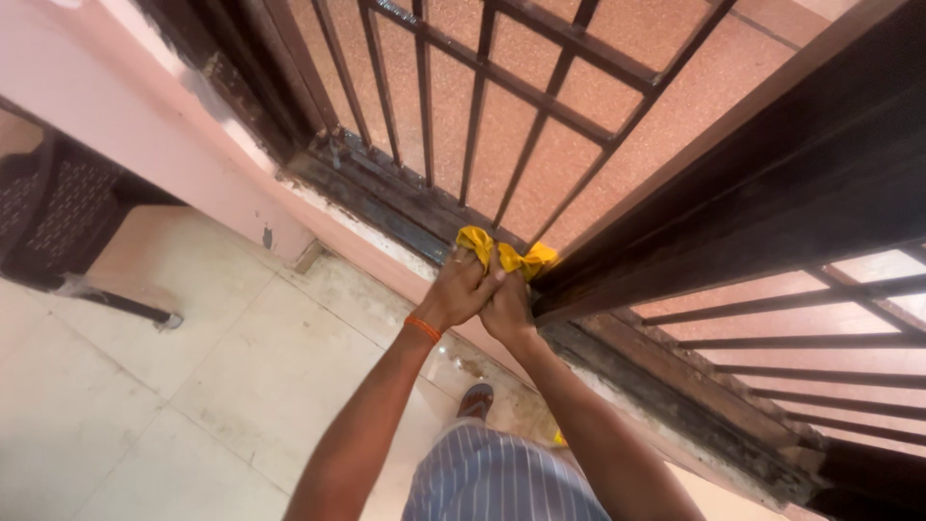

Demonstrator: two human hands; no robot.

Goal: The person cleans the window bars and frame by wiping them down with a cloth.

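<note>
Yellow cloth (503,255): held bunched at the foot of the dark wooden gate post (733,207), where the post meets the door sill (386,198). It is seen just past centre of the view, toward 12 o'clock from the wrists.

Left hand (461,289): laid over the cloth from 7 o'clock, fingers curled and pressed together on the bunched fabric. An orange thread band (422,329) is worn at the wrist.

Right hand (508,307): set touching the left, thumb side up, fingers closed on the cloth; the fingertips are hidden under the fabric, so the exact grip cannot be told.

Handling, judged: the cloth is taken to be light, soft and limp, since it folds into loose ears at 12 and 1 o'clock of the hands. No fragility is expected. It is best gripped as a wad in the palm rather than by a corner; a corner hold would let it trail and snag on the iron grille bars (477,106).

Surroundings: grime and flaked paint are seen along the sill channel. A dark lattice chair (58,212) stands at 9 o'clock, well apart. A sandalled foot (475,398) is seen on the pale floor tiles (222,386) at 6 o'clock.

Containers: none are seen in view; nothing is held in anything.
</note>
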